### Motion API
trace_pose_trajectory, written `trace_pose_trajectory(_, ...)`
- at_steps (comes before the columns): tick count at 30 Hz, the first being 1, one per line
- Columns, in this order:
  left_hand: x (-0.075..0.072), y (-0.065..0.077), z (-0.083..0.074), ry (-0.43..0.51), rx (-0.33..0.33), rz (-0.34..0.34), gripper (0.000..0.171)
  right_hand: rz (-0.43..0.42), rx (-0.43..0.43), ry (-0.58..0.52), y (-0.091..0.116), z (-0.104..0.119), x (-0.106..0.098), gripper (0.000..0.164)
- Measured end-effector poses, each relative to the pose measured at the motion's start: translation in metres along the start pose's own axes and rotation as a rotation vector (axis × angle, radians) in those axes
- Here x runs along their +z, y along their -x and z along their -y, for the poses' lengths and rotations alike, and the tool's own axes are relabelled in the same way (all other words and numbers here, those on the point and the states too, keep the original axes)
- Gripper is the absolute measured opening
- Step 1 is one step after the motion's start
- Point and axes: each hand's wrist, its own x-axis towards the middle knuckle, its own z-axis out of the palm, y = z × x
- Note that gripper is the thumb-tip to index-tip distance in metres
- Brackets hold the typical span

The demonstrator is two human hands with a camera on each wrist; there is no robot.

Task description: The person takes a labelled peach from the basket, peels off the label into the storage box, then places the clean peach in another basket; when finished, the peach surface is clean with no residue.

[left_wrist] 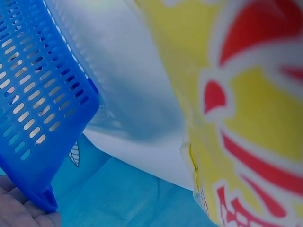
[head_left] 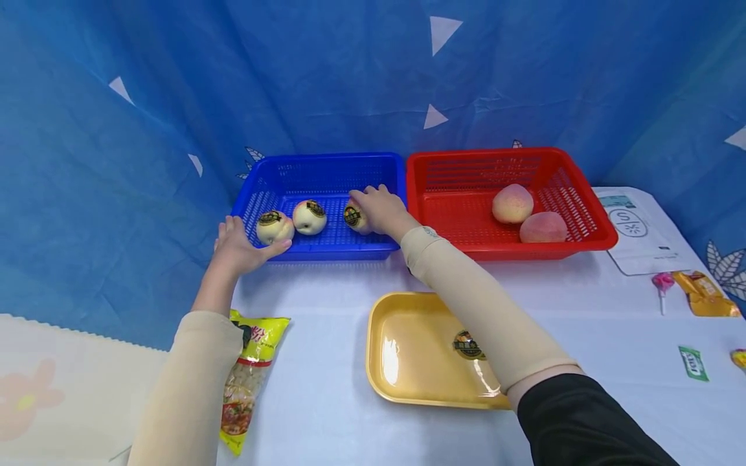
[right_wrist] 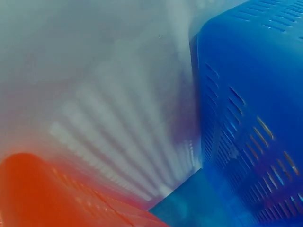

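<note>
In the head view, my right hand reaches into the blue basket and grips a pale peach with a dark label near the basket's right end. My left hand rests at the basket's front left corner, fingers spread along the rim and thumb stretched over the front edge. The left wrist view shows some of its fingers against the rim. Beside the thumb lies a labelled peach, with another labelled peach just right of it. The right hand does not show in the right wrist view.
A red basket with two pinkish peaches adjoins the blue one. In front lies a gold tray, partly behind the right forearm. A yellow snack bag lies by the left forearm. Candies and a white pouch lie right.
</note>
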Motion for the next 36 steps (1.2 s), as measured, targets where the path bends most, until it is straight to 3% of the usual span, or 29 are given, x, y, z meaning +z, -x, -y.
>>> trace_pose_trajectory(10,-0.002,0.002,0.000,-0.010,0.007,-0.009,0.139,-0.070,-0.172,-0.304,0.028,-0.006,-0.028,0.084)
trace_pose_trajectory(19,-0.001,-0.001,-0.003,-0.005,-0.008,-0.005,0.137,-0.136,-0.220,-0.479,0.079,-0.018,-0.055,0.086)
trace_pose_trajectory(25,0.000,0.002,-0.004,-0.008,-0.016,-0.015,0.141,-0.200,-0.248,-0.490,0.113,-0.031,-0.063,0.088)
trace_pose_trajectory(31,0.002,0.011,-0.015,-0.060,0.102,-0.124,0.126,-0.244,-0.237,-0.486,0.148,-0.043,-0.065,0.088)
trace_pose_trajectory(36,0.005,0.033,-0.040,-0.056,0.223,-0.238,0.102,-0.281,-0.234,-0.477,0.172,-0.048,-0.061,0.090)
